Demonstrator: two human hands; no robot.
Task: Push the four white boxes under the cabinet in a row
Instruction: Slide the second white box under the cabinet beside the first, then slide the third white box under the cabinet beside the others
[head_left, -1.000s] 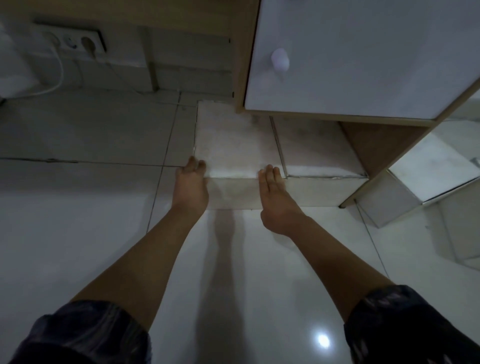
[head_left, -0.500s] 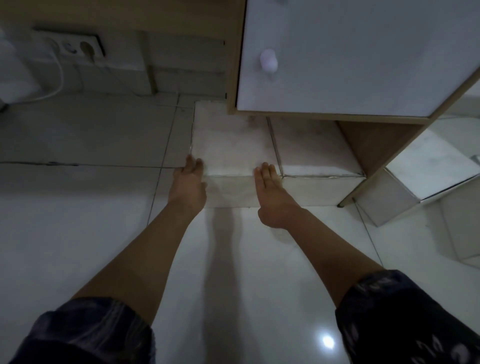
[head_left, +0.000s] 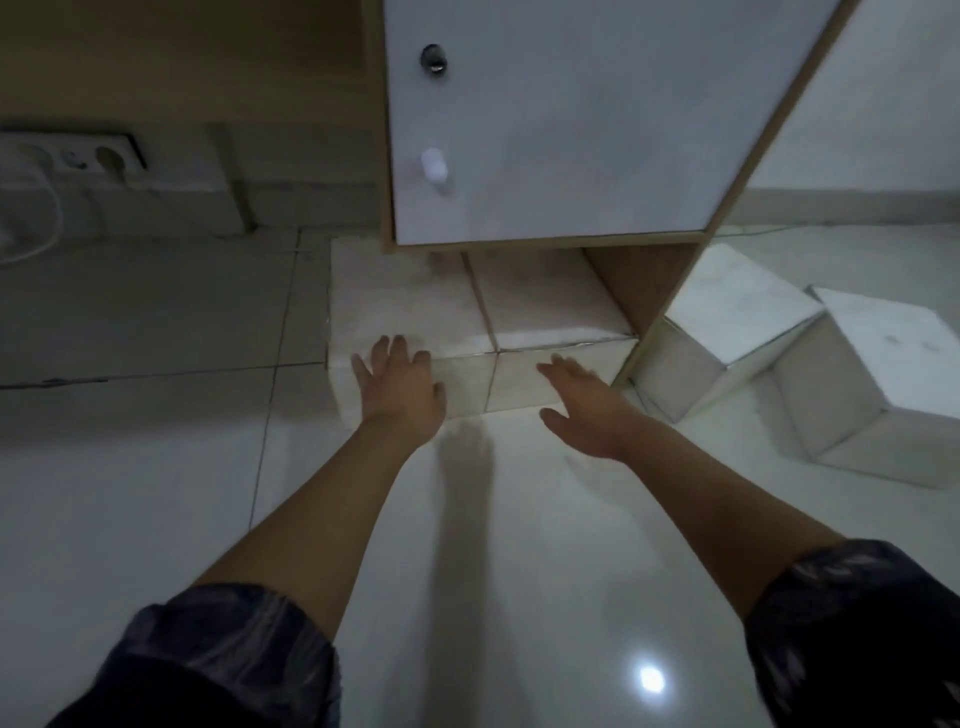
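Two white boxes lie side by side, partly under the cabinet (head_left: 571, 119): the left box (head_left: 400, 306) and the right box (head_left: 545, 301). My left hand (head_left: 397, 387) lies flat with spread fingers against the left box's front face. My right hand (head_left: 582, 402) is open and blurred, its fingertips by the front face of the right box. Two more white boxes stand outside, right of the cabinet's side panel: one (head_left: 722, 327) against the panel, another (head_left: 883, 379) further right.
The cabinet has a white door with a round knob (head_left: 434, 166) and a lock (head_left: 432, 60). A wall socket (head_left: 88, 156) with a white cable sits at the left. Glossy tiled floor (head_left: 493, 545) spreads in front.
The view has tilted up and shifted right, showing both outer boxes. My right hand has moved from the left box's right end to the right box's front. My left hand has shifted right along the left box.
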